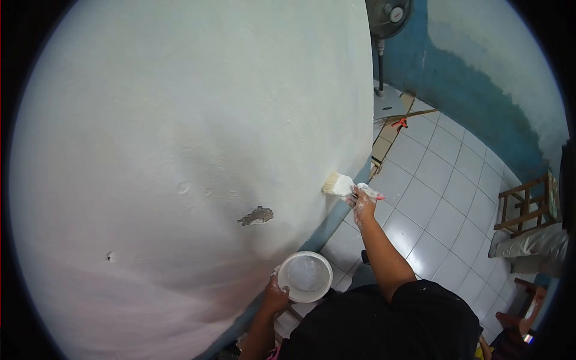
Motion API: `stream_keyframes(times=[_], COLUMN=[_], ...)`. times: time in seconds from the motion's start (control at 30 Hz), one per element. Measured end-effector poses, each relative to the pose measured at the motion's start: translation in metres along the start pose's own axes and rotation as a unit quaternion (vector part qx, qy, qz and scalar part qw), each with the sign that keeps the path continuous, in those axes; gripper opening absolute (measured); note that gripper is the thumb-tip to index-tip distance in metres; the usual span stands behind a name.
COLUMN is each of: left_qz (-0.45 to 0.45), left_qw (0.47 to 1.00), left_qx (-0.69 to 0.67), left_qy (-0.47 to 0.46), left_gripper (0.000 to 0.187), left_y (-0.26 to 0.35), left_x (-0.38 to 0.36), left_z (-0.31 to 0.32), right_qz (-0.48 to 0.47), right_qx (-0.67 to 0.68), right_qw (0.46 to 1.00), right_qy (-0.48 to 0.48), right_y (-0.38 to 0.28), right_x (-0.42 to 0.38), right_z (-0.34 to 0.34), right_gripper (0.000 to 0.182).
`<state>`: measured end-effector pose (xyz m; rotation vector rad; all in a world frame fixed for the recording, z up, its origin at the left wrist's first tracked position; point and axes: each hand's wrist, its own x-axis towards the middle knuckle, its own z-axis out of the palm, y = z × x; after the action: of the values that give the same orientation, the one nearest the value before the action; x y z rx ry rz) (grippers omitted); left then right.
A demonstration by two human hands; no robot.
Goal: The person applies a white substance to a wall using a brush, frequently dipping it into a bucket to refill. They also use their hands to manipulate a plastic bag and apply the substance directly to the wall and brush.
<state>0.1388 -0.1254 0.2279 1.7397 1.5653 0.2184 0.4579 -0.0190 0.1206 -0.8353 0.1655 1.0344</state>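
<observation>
Wall: white-painted, chipped patch low down. Right hand, fingers clenched on paintbrush, bristles against wall's lower right edge. Left hand grips paint bucket below wall. Tiled floor, fan, wooden stool right of wall.

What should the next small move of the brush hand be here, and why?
Probably a short stroke down along the wall's lower edge. The right hand holds the paintbrush with its bristles against the white wall, just above the blue strip that looks unpainted. The left hand holds the paint bucket close by.
</observation>
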Motion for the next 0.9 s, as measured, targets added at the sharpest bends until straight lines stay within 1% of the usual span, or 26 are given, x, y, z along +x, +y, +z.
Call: stream_keyframes(times=[0.03,0.07,0.1,0.13,0.17,0.2,0.23,0.27,0.3,0.37,0.4,0.43,0.5,0.57,0.6,0.63,0.67,0.7,0.73,0.77,0.83,0.87,0.9], left_qz=[-0.021,-0.04,-0.021,-0.006,0.006,-0.004,-0.01,-0.017,-0.013,-0.003,-0.018,-0.033,-0.051,-0.054,-0.068,-0.081,-0.092,-0.103,-0.108,-0.114,-0.119,-0.122,-0.1], left_qw=[1.0,0.999,1.0,0.999,0.996,0.997,0.998,0.998,0.998,0.998,0.997,0.997,0.995,0.993,0.991,0.989,0.987,0.986,0.986,0.986,0.985,0.984,0.984], left_qx=[-0.015,-0.029,0.001,0.03,0.059,0.041,0.022,-0.002,-0.009,-0.019,-0.019,-0.018,-0.019,-0.027,-0.041,-0.054,-0.066,-0.07,-0.075,-0.076,-0.078,-0.079,-0.092], left_qy=[-0.007,-0.011,0.015,0.042,0.068,0.065,0.065,0.062,0.063,0.065,0.069,0.072,0.081,0.103,0.106,0.11,0.112,0.108,0.1,0.1,0.1,0.1,0.113], left_gripper=[0.053,0.052,0.052,0.053,0.053,0.052,0.051,0.05,0.048,0.044,0.043,0.042,0.04,0.039,0.04,0.04,0.041,0.045,0.05,0.055,0.057,0.058,0.057], left_y=[0.013,0.03,0.037,0.042,0.049,0.064,0.087,0.091,0.089,0.084,0.086,0.086,0.071,0.05,0.046,0.049,0.053,0.056,0.05,0.06,0.052,0.049,0.049], left_x=[0.002,0.004,0.005,0.004,-0.001,-0.008,-0.008,-0.002,0.0,0.007,0.008,0.01,0.01,0.012,0.014,0.012,0.007,0.002,0.008,0.001,-0.007,-0.01,-0.013], left_z=[-0.002,-0.002,0.002,0.005,0.011,0.012,0.01,0.01,0.011,0.015,0.017,0.017,0.023,0.032,0.035,0.034,0.034,0.033,0.013,0.015,0.014,0.015,0.015], right_qz=[-0.012,-0.025,-0.078,-0.127,-0.173,-0.215,-0.226,-0.234,-0.229,-0.219,-0.208,-0.185,-0.161,-0.162,-0.116,-0.069,-0.064,-0.064,-0.07,-0.082,-0.108,-0.164,-0.218], right_qx=[-0.047,-0.091,-0.097,-0.101,-0.122,-0.141,-0.084,-0.031,-0.007,0.043,0.082,-0.014,0.045,-0.065,-0.07,-0.074,-0.117,-0.158,-0.199,-0.199,-0.203,-0.176,-0.149], right_qw=[0.999,0.995,0.992,0.982,0.968,0.95,0.942,0.928,0.927,0.926,0.909,0.919,0.932,0.944,0.964,0.979,0.977,0.973,0.967,0.962,0.948,0.934,0.915], right_qy=[0.015,0.025,-0.032,-0.093,-0.135,-0.177,-0.235,-0.289,-0.296,-0.303,-0.352,-0.347,-0.321,-0.279,-0.229,-0.177,-0.167,-0.156,-0.143,-0.171,-0.222,-0.265,-0.306], right_y=[0.003,-0.008,-0.022,-0.052,-0.092,-0.133,-0.169,-0.184,-0.191,-0.192,-0.183,-0.163,-0.084,-0.033,-0.016,-0.007,-0.003,0.0,0.013,-0.006,-0.046,-0.072,-0.098], right_x=[0.009,0.014,0.021,0.012,-0.007,-0.033,-0.055,-0.068,-0.076,-0.082,-0.08,-0.069,-0.026,0.002,0.008,0.01,0.014,0.02,0.022,0.013,-0.003,-0.017,-0.033], right_z=[-0.005,0.001,0.012,0.041,0.072,0.099,0.117,0.131,0.14,0.152,0.151,0.142,0.097,0.037,0.017,0.002,-0.009,-0.019,-0.005,0.01,0.055,0.08,0.105], right_gripper=[0.021,0.021,0.021,0.021,0.02,0.019,0.017,0.015,0.014,0.012,0.011,0.012,0.014,0.014,0.014,0.015,0.013,0.011,0.009,0.009,0.008,0.011,0.015])
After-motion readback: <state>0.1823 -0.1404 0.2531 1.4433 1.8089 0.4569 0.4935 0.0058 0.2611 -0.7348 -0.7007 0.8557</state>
